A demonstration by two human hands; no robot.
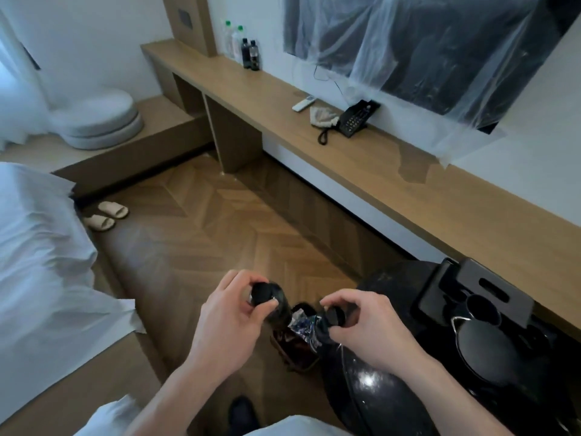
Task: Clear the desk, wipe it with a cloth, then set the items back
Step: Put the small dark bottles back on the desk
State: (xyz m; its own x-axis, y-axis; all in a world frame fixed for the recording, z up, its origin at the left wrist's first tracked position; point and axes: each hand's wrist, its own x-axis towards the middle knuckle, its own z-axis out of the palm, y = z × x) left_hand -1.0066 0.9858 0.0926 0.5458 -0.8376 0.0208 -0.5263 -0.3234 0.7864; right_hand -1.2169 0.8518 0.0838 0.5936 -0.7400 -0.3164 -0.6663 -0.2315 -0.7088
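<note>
The long wooden tabletop (408, 184) ran well beyond both grips, carrying a black telephone (353, 119), a crumpled cloth (322, 118), a white remote (303, 102) and four bottles (243, 47) at its far end. Slippers (105, 215) lay on the floor (195, 234), far left of the left grip.

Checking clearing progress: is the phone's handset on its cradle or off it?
On its cradle. The black desk phone sits by the wall on the desk, handset seated along its left side, coiled cord looping down in front.

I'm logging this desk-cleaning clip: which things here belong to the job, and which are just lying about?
Job: desk; cloth; phone; remote; bottles on desk; dark bottle in left hand; dark bottle in right hand.

Lying about: slippers; bed; round cushion.
</note>
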